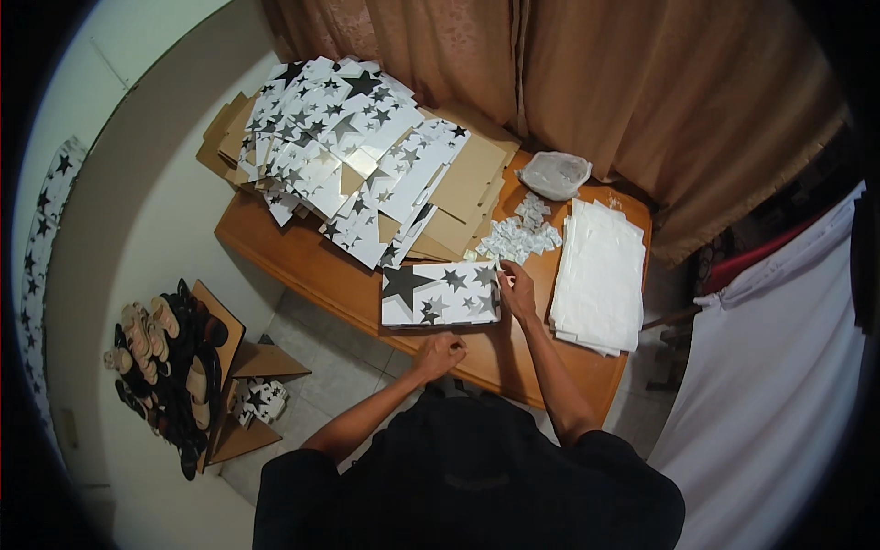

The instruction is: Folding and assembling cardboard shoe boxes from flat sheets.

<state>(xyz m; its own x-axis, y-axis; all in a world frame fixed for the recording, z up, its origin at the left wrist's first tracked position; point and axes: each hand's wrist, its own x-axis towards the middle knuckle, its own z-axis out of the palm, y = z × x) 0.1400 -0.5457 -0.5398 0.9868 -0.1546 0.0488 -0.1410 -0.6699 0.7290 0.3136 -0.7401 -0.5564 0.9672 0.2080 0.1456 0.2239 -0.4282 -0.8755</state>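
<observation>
A white box with black and grey stars lies on the wooden table in front of me. My right hand rests at the box's right end, fingers pinched near a small white packet; what it grips is too small to tell. My left hand hovers curled at the table's near edge, below the box, fingers closed. A heap of small white packets sits just beyond my right hand.
A big pile of flattened star-printed boxes covers the table's far left. A stack of white sheets lies at the right, a clear plastic bag behind it. Sandals on a rack stand on the floor at left. Brown curtains hang behind.
</observation>
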